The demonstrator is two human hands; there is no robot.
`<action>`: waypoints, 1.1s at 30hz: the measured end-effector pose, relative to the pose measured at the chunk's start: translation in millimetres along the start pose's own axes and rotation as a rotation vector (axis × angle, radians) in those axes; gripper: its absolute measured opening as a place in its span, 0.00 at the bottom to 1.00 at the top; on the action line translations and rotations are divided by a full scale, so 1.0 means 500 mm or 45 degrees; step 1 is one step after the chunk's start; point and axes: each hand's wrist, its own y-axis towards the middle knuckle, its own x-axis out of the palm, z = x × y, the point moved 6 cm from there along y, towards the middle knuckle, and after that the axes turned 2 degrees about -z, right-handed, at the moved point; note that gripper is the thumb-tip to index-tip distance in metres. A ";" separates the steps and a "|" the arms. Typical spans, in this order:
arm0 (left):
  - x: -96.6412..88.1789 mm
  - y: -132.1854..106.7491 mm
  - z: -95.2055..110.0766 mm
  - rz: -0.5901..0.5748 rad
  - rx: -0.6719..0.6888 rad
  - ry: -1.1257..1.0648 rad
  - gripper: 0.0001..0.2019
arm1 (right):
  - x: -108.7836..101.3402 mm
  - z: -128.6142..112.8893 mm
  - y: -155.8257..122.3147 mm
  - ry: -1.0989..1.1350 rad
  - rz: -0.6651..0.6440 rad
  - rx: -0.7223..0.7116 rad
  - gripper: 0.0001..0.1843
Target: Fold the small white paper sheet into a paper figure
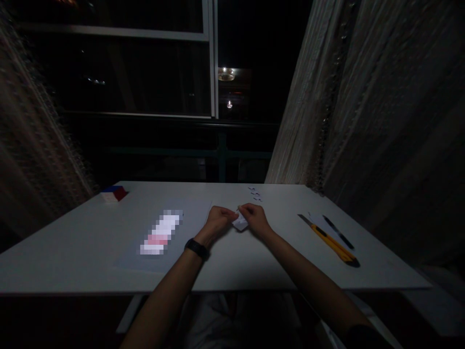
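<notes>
Near the middle of the white table point(276, 271), a small piece of white paper point(240, 224) is held between my two hands. My left hand point(219, 219) pinches its left side, a dark band on the wrist. On the other side, my right hand point(255, 218) has thumb and fingers closed on its upper right edge. The paper looks folded or angled, with faint marks that I cannot read. Beyond my hands lie several small paper pieces point(255, 194) with dark marks, in a short column.
To the right lie a yellow box cutter point(329, 242) with its blade out and a black pen point(337, 231). On the left, a lit, blurred phone screen point(162, 232) rests on a pale sheet point(127, 257). A colored cube point(114, 194) sits at the far left corner. Curtains point(301, 97) frame a dark window.
</notes>
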 end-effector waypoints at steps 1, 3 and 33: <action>0.001 -0.001 0.001 -0.004 0.000 -0.005 0.11 | 0.000 0.001 0.000 0.014 -0.004 0.014 0.16; 0.003 -0.003 0.005 -0.021 0.003 -0.009 0.11 | 0.000 0.002 0.000 0.028 -0.008 0.037 0.18; 0.029 -0.011 -0.018 -0.305 -0.112 0.169 0.12 | 0.011 0.001 -0.004 0.092 -0.263 0.131 0.14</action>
